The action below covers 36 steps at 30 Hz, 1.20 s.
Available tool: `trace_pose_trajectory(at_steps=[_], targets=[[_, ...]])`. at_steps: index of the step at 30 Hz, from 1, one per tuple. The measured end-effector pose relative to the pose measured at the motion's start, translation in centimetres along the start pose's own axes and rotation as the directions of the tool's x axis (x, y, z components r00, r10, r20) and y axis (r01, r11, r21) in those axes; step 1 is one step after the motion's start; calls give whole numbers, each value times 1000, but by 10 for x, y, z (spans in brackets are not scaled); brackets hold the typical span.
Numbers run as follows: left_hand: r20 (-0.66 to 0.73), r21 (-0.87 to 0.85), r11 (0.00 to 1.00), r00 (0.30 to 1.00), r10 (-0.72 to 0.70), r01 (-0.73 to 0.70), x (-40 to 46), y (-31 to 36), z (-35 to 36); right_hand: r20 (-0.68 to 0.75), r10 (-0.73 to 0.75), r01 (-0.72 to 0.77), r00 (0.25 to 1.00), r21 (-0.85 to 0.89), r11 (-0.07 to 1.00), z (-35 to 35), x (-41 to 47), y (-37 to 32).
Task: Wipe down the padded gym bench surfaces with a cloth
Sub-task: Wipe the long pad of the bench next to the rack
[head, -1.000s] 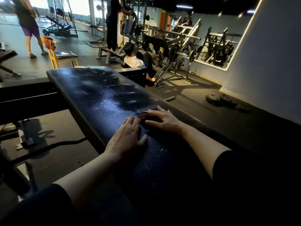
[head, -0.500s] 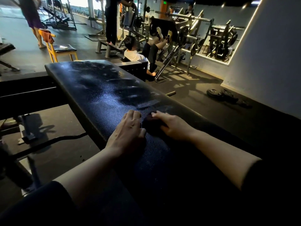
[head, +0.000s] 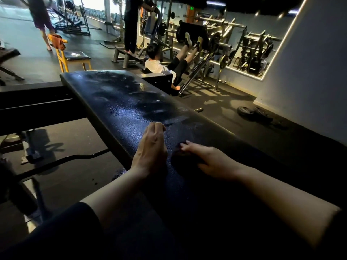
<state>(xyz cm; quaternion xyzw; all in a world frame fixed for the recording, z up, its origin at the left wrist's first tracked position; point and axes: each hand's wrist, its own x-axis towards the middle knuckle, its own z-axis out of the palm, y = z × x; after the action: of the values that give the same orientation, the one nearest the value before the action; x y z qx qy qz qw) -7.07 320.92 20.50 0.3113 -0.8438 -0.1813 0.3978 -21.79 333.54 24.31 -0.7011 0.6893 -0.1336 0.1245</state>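
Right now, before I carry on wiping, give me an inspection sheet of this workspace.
Surface: padded bench is dark and glossy, with pale smears across its far half.
Job's things: dark cloth lies on the pad under the right hand.
Clutter: nothing seen on the pad.
Hands: left hand rests on the pad beside the cloth, fingers curled; right hand presses on the cloth.
Cables: nothing seen.
Surroundings: yellow chair beyond the bench, weight plates on the floor, people training at machines.
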Motion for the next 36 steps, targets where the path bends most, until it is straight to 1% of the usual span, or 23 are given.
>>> trace_pose_trajectory(at_steps=[2, 4, 5, 6, 8, 9, 10, 11, 13, 15, 16, 18, 20, 21, 23, 24, 26, 28, 30, 33, 36], targets=[[-40, -45, 999, 999, -12, 10, 1, 0, -3, -142, 64, -69, 988, -26, 997, 6, 38, -11], [-107, -96, 994, 992, -64, 54, 2, -3, -13, -189, 108, -105, 976, 24, 994, 11, 63, -19], [-132, -98, 992, 987, -87, 74, 3, -9, -18, -166, 104, -99, 981, 38, 994, 10, 65, -20], [-142, -86, 992, 985, -102, 90, 4, -18, -24, -107, 98, -93, 989, 52, 994, 8, 60, -20], [-151, -57, 993, 982, -114, 107, 7, -44, -38, 68, 61, -65, 996, 61, 996, -1, 40, -18], [-145, -40, 993, 982, -118, 113, 8, -59, -44, 139, 19, -22, 990, 25, 999, -6, 32, -17], [-121, -23, 992, 985, -127, 125, 9, -73, -48, 173, -25, 31, 985, -30, 999, -8, 30, -16], [-79, -7, 991, 988, -133, 133, 10, -86, -50, 174, -55, 71, 983, -88, 994, -7, 33, -15], [20, 28, 995, 995, -95, 94, 9, -106, -45, 110, -101, 116, 989, -139, 983, 5, 53, -17], [73, 54, 997, 995, -65, 62, 7, -115, -36, 25, -124, 126, 992, -147, 981, 22, 88, -21], [71, 49, 996, 995, -75, 71, 6, -116, -31, -10, -111, 108, 994, -156, 982, 28, 109, -26], [36, -12, 995, 994, -101, 102, 6, -117, -27, -61, -35, 25, 998, -163, 986, 36, 151, -35], [2, -83, 992, 996, -90, 90, 4, -115, -28, -97, 34, -50, 995, -170, 984, 39, 177, -43], [-11, -111, 991, 997, -71, 69, 3, -118, -29, -110, 46, -64, 993, -163, 985, 40, 182, -47], [-32, -156, 987, 999, -32, 27, 1, -128, -33, -117, 38, -49, 992, -88, 995, 42, 167, -53], [-45, -172, 985, 999, -27, 19, 0, -134, -35, -106, 6, -11, 994, -45, 999, 42, 152, -56], [-54, -179, 984, 998, -34, 24, 3, -148, -39, -79, -84, 83, 993, -10, 996, 42, 123, -62], [-44, -164, 985, 997, -65, 57, 8, -161, -44, -51, -116, 116, 992, -9, 993, 43, 114, -63], [-42, -143, 987, 995, -86, 79, 14, -172, -48, -55, -122, 122, 991, -11, 992, 46, 131, -64], [-45, -109, 989, 993, -109, 103, 20, -181, -49, -111, -138, 135, 984, -34, 990, 55, 190, -66], [-37, -80, 989, 992, -123, 120, 26, -183, -50, -137, -62, 57, 989, -40, 998, 57, 256, -70]])
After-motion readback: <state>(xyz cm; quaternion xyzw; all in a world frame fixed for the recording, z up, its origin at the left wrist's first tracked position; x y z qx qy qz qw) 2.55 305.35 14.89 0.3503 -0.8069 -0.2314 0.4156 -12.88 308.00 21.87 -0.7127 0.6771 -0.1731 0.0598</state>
